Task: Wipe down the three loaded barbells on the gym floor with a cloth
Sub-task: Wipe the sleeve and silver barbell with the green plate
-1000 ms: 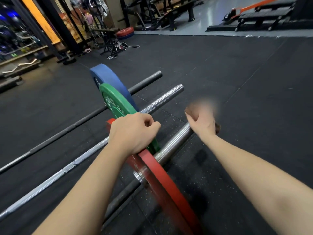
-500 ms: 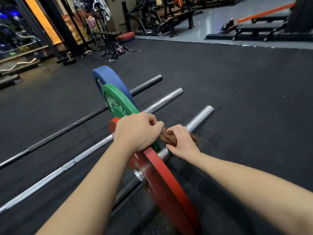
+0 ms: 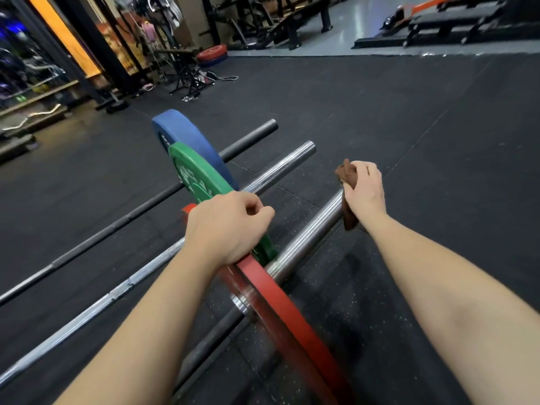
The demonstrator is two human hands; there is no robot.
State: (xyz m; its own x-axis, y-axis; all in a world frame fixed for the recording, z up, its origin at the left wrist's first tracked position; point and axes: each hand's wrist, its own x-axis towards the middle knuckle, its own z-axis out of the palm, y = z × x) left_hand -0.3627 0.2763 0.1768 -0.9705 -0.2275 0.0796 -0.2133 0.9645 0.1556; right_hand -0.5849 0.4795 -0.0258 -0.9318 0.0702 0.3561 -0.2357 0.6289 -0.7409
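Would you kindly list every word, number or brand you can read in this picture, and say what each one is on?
No text here can be read.
Green plate: white lettering on its face, too slanted and blurred to read.
Blue plate: white marks at the edge of its face, too small to read.
Red plate: blurred, no lettering seen.

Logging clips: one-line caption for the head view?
The right hand holds a cloth at the near sleeve end; the left hand grips the red plate.
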